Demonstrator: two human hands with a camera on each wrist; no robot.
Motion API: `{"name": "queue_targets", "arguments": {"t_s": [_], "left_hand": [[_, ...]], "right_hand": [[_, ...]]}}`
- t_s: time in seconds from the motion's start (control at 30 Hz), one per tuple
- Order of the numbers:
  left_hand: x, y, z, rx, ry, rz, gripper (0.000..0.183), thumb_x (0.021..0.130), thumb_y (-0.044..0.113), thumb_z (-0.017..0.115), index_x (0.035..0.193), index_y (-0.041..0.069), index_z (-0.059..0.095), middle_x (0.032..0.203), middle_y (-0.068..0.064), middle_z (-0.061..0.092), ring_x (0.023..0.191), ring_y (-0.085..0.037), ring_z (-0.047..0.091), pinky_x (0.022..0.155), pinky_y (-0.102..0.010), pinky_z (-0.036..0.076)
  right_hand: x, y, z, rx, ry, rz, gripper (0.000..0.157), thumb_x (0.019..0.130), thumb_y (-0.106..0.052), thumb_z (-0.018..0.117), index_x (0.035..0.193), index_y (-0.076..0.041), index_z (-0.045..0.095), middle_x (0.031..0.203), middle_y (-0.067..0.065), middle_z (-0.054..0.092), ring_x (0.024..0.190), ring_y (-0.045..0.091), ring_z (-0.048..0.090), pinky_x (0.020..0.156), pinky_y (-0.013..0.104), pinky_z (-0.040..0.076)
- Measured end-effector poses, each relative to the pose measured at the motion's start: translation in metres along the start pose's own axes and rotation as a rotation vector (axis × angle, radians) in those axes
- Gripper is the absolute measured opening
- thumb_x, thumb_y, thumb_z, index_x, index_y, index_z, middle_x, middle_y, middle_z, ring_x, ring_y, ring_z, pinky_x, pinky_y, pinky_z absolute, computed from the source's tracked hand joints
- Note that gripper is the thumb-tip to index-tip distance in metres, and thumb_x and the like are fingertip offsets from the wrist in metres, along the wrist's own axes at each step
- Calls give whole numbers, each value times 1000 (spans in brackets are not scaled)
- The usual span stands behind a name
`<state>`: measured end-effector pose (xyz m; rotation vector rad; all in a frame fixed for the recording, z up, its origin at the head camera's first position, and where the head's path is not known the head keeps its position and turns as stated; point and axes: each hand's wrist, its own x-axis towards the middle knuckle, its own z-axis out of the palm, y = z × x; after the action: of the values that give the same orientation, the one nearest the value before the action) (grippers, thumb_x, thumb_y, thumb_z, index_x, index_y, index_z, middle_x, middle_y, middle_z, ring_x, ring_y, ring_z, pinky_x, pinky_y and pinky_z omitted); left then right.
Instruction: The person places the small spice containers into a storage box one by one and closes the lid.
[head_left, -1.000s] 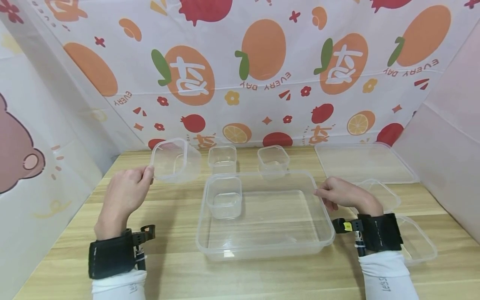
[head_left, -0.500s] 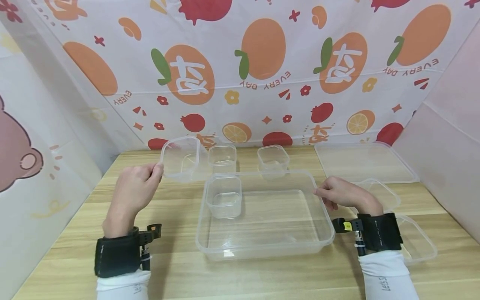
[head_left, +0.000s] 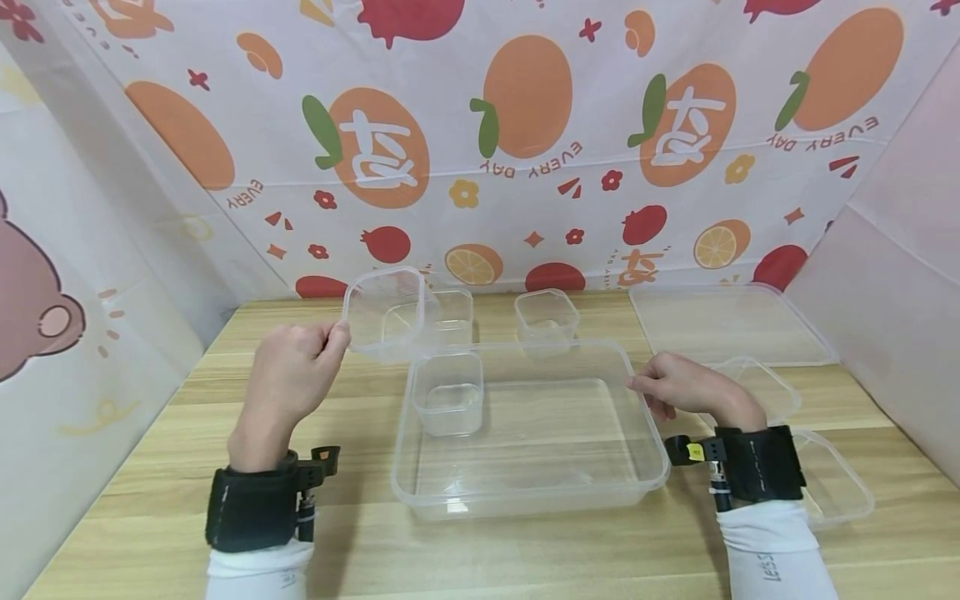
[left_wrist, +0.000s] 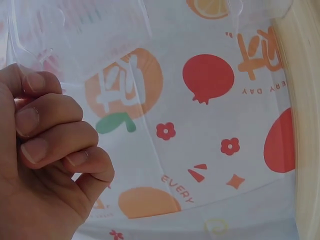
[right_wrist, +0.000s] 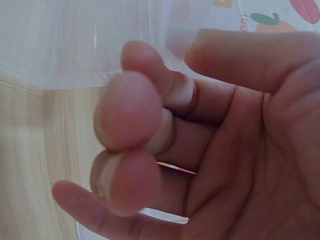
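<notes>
At the right rim of the large clear box point(head_left: 555, 500), right hand point(head_left: 682, 387): thumb and forefinger pinch the rim, remaining fingers loosely curled; exact contact is hard to read in the right-wrist view.

Just beyond the box's left rear corner, left hand point(head_left: 292, 375): fingers curled in, thumb and forefinger pinching the near edge of a clear plastic container point(head_left: 382, 312). That container is tilted. Its far side overlaps, in the head view, a small tub point(head_left: 453, 317) standing behind the box's left part; cannot tell whether the two touch.

Inside the box, left rear corner: one clear inner tub point(head_left: 448, 400), upright. Behind the box, right of its middle: another upright tub point(head_left: 547, 321).

Right of the box, toward the rear: a broad flat clear sheet point(head_left: 731, 325), lid-like. Nearer, also right of the box: a smaller clear piece point(head_left: 768, 392), partly hidden by the right hand, and a second clear piece point(head_left: 832, 483) partly behind the right wrist strap point(head_left: 761, 467).

Under the box: wood-grain table point(head_left: 487, 558). Behind the box: white cloth point(head_left: 442, 158) printed with fruit and flowers.
</notes>
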<state>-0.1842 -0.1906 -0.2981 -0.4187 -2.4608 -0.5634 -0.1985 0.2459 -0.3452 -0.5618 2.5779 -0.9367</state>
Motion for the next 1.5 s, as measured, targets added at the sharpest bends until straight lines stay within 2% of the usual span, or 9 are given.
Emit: {"name": "queue_targets", "arguments": {"t_s": [0.33, 0.67, 1.07, 1.27, 1.5], "left_hand": [[3, 7, 4, 7, 18, 47, 43, 90, 14, 41, 48, 13, 33, 42, 2, 25, 37, -16, 23, 38, -30, 18], [6, 16, 10, 38, 62, 158, 41, 87, 12, 44, 47, 15, 32, 43, 4, 23, 38, -13, 20, 39, -28, 16], [9, 25, 17, 49, 41, 199, 41, 86, 14, 46, 47, 15, 34, 42, 3, 25, 37, -13, 22, 38, -28, 17], [10, 30, 19, 44, -2, 184, 41, 87, 14, 49, 47, 15, 38, 42, 3, 27, 37, -13, 24, 37, -28, 20], [12, 34, 21, 17, -19, 192, 41, 85, 12, 51, 46, 16, 40, 42, 4, 26, 37, -11, 24, 37, -27, 20]], "right_hand": [[0, 0, 1, -20, 10, 23, 41, 92, -15, 48, 52, -6, 54, 45, 0, 46, 43, 24, 45, 44, 27, 31], [0, 0, 1, -10, 15, 29, 41, 92, -19, 50, 54, -6, 55, 46, 1, 46, 44, 24, 46, 45, 27, 33], [1, 1, 0, -21, 8, 15, 41, 92, -15, 48, 53, -4, 55, 45, 0, 47, 42, 21, 45, 44, 26, 32], [2, 1, -1, -21, 9, 29, 42, 93, -16, 47, 53, -5, 55, 45, 0, 46, 43, 23, 45, 44, 27, 32], [4, -1, 0, -28, 22, 48, 42, 93, -19, 48, 53, -7, 55, 45, 0, 46, 44, 24, 45, 45, 27, 31]]}}
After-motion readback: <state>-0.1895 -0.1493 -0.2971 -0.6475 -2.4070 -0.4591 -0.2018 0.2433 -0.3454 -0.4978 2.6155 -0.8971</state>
